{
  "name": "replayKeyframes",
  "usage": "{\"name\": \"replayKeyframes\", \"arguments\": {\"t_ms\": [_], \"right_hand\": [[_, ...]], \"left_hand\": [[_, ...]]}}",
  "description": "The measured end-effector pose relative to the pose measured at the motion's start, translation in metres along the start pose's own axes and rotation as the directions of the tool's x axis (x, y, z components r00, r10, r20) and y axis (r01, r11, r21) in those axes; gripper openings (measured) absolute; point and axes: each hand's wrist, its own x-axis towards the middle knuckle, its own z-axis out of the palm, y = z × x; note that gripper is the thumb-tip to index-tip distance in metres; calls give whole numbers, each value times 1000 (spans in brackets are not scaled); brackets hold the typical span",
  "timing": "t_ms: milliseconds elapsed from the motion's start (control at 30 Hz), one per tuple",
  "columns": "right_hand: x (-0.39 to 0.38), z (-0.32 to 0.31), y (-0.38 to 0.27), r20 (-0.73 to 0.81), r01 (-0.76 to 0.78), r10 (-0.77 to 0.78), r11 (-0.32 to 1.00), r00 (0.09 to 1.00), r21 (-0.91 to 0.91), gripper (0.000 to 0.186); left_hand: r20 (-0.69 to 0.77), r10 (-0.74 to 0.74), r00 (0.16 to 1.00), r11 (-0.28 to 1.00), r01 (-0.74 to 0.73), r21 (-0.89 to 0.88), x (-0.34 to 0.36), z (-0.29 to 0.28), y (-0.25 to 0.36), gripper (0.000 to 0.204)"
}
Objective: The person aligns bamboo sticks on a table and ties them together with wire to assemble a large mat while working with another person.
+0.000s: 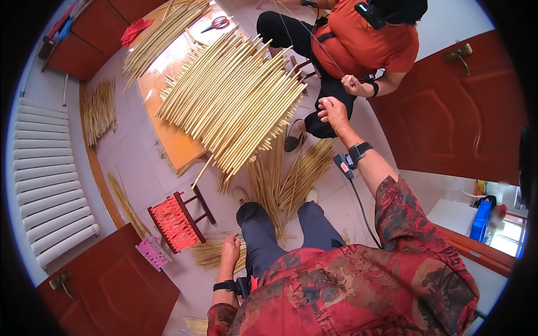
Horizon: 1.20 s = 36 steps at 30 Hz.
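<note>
Found the broad layer of straw-coloured stalks at eleven o'clock, lying slantwise on the orange table and apparently jutting past its near edge. Could have sagged, tipped or shed pieces there, from too much unsupported weight. Noticed one long stalk poking out at the layer's own seven o'clock corner, likely to work loose under a knock or a passing brush. Saw the right hand between one and two o'clock, near the stalk tips, with fingers curled narrowly together; could not tell of anything pinched in them. Reckoned on a possible snag, from the wrist strap or the hanging cable at four o'clock catching on ragged ends. Spotted a co-worker's hand close by, also between one and two, making a bump possible in so tight a gap. Saw the left hand at seven o'clock, half curled beside the trouser leg, well apart from the layer; could not tell its contents. Noted red-handled scissors toward eleven o'clock, at risk of a nudge from shifting tips. Found loose floor stalks fanned between two pale shoes, liable to roll or crack under a careless step.
</note>
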Motion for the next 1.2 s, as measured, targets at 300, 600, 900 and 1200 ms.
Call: {"name": "replayKeyframes", "arguments": {"t_ms": [300,600,900,1200], "right_hand": [[4,3,3,-37,-1,4,997,999,79,22],[-6,2,12,-23,-43,43,999,999,9,22],[-10,8,25,-9,-54,53,998,999,-21,23],[-15,11,22,17,-67,67,998,998,-19,23]], "left_hand": [[2,-74,997,997,74,-39,-16,17,-6,28],[30,-81,996,997,81,-2,-10,22,-14,28],[37,-51,998,999,51,9,-5,17,-18,27],[42,-88,995,996,87,23,-6,21,-18,27]]}}
